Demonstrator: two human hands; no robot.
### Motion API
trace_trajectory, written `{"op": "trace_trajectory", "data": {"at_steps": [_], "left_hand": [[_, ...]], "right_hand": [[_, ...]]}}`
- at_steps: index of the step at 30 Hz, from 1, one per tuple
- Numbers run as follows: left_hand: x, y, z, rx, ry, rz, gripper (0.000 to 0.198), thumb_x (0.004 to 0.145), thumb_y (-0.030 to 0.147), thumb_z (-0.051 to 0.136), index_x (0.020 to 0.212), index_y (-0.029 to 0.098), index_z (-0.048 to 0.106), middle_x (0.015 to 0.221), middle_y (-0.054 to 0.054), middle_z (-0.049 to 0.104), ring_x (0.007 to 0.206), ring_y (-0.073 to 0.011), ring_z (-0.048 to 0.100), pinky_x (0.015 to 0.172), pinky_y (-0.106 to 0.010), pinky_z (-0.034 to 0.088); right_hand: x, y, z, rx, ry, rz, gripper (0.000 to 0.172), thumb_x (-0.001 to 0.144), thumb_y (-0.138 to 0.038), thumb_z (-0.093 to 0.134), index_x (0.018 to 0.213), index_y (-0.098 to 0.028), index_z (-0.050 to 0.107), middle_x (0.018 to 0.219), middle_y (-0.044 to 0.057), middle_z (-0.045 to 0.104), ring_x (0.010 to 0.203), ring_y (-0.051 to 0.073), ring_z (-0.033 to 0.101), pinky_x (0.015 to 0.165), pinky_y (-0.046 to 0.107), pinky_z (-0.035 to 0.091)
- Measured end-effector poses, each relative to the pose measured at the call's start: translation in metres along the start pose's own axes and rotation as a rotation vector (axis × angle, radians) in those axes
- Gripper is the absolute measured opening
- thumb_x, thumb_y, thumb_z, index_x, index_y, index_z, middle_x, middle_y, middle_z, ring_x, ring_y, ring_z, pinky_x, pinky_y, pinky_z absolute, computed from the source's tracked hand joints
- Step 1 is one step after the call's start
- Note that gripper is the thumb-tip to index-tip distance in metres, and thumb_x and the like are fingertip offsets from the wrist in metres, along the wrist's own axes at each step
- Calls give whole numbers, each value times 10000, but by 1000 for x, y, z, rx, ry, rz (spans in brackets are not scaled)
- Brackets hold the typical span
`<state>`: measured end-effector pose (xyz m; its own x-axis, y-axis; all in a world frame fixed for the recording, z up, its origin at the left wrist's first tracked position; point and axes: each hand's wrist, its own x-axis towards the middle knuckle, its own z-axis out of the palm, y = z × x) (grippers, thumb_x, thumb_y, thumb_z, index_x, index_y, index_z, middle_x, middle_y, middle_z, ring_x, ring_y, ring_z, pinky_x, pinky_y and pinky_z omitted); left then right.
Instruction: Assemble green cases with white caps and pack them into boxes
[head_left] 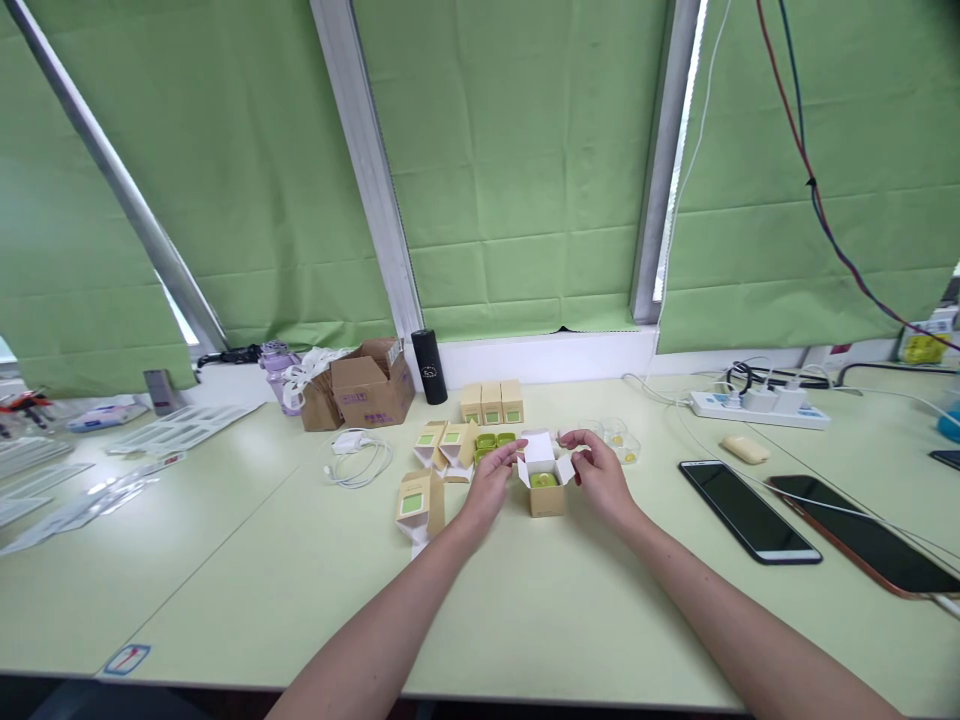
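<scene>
We see matte green cloth blinds (517, 150), lightly creased, hanging behind a smooth, pale green table (300, 600) with a thin seam running across it. Towards the back sits a brown corrugated carton (375, 385), boxy and with its flaps up, and near it a matte black cylinder (429, 367) stands upright. To our right lies a flat, glossy dark phone (750, 512) with white ends. Our left hand (491, 485) and right hand (601, 480) are bent, well short of flat, fingertips at the two side flaps of a small box (547, 503); whether they pinch the card we cannot tell. That box stands upright on the table between our hands, in front of us: a squarish body of plain tan card, its opened lid and flaps white inside. Within it shows a rounded yellow-green piece (544, 480), its finer details too small to read.
</scene>
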<state>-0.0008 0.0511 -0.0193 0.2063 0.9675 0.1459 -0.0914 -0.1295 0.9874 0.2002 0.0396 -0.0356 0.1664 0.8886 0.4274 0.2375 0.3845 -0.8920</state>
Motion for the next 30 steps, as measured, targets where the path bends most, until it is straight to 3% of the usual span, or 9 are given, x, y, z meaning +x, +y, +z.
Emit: {"op": "trace_trajectory", "data": {"at_steps": [6, 13, 21, 30], "left_hand": [[-1, -2, 3, -8, -9, 25, 444, 788, 186, 660, 1228, 186, 725, 1089, -97, 771, 1068, -247, 695, 965, -355, 511], [-5, -4, 7, 98, -5, 52, 453, 864, 317, 728, 1292, 189, 657, 1042, -91, 732, 1034, -252, 674, 938, -374, 484], [-12, 1, 9, 220, -4, 86, 469, 897, 373, 743, 1316, 207, 611, 1164, -128, 711, 1176, -287, 630, 938, -374, 439], [-14, 2, 12, 271, -18, 58, 443, 928, 256, 660, 1351, 216, 537, 1247, -127, 708, 1201, -281, 629, 893, -364, 396]], "right_hand": [[0, -9, 2, 169, -4, 211, 356, 696, -280, 512, 1022, -217, 642, 1054, 39, 613, 553, 117, 513, 515, 298, 411], [-1, -18, 2, 259, -18, 305, 450, 573, -267, 511, 1011, -234, 612, 1006, 10, 590, 495, 101, 489, 478, 298, 387], [-1, -22, 3, 295, -10, 331, 496, 524, -268, 502, 1012, -237, 584, 981, -3, 581, 482, 102, 498, 456, 289, 368], [-3, -25, 3, 301, -10, 350, 499, 535, -277, 512, 1030, -243, 572, 993, -6, 582, 487, 101, 494, 458, 290, 360]]}}
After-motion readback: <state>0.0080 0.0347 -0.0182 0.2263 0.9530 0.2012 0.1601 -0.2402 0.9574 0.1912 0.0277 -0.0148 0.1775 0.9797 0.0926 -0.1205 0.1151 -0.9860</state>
